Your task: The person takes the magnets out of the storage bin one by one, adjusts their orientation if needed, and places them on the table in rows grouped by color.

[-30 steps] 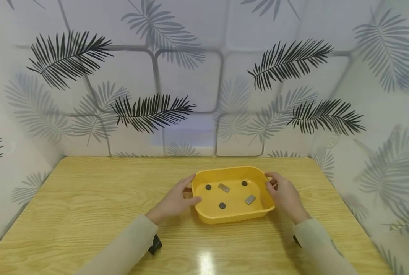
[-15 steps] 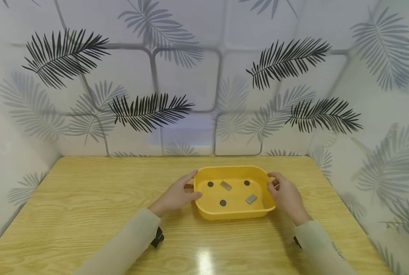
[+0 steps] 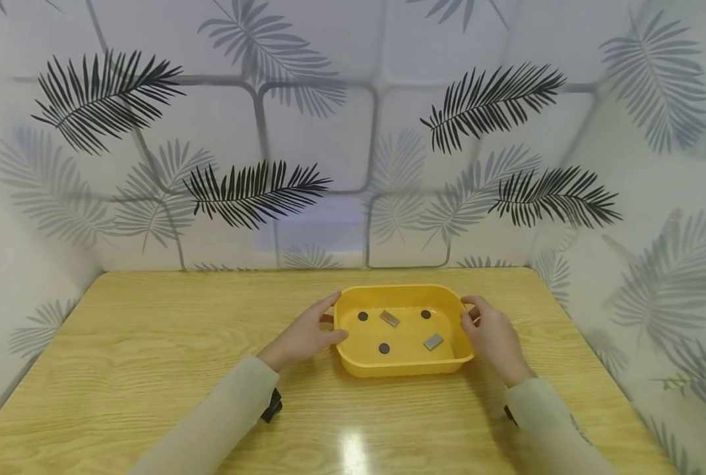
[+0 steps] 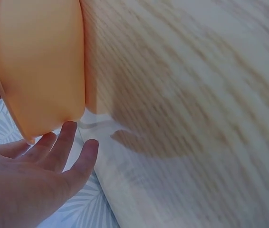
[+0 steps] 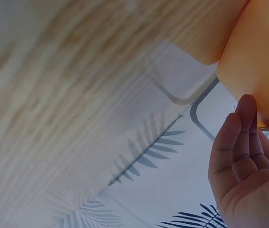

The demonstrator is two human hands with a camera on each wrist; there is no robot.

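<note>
A yellow plastic tub (image 3: 406,371) with rounded corners stands on the table between both hands. On its floor lie three dark round discs (image 3: 384,348) and two flat grey rectangular pieces (image 3: 433,341), spread apart. My left hand (image 3: 307,338) grips the left end, thumb over the rim and fingers outside; in the left wrist view, fingertips (image 4: 69,126) meet the wall low down. At the opposite end, my right hand (image 3: 495,340) holds the rim with bent fingers. The right wrist view shows its fingers (image 5: 247,107) against the tub's outer wall (image 5: 260,52).
The wood-grain table (image 3: 151,356) extends well to the left of the tub, less to the right. Behind it rises a pale wall covering (image 3: 329,152) with a leaf print. Black straps (image 3: 272,406) show at the wrists under light sleeves.
The tub has turned slightly, its front edge now straighter across, and shifted a little away. Both hands have stayed on its ends.
</note>
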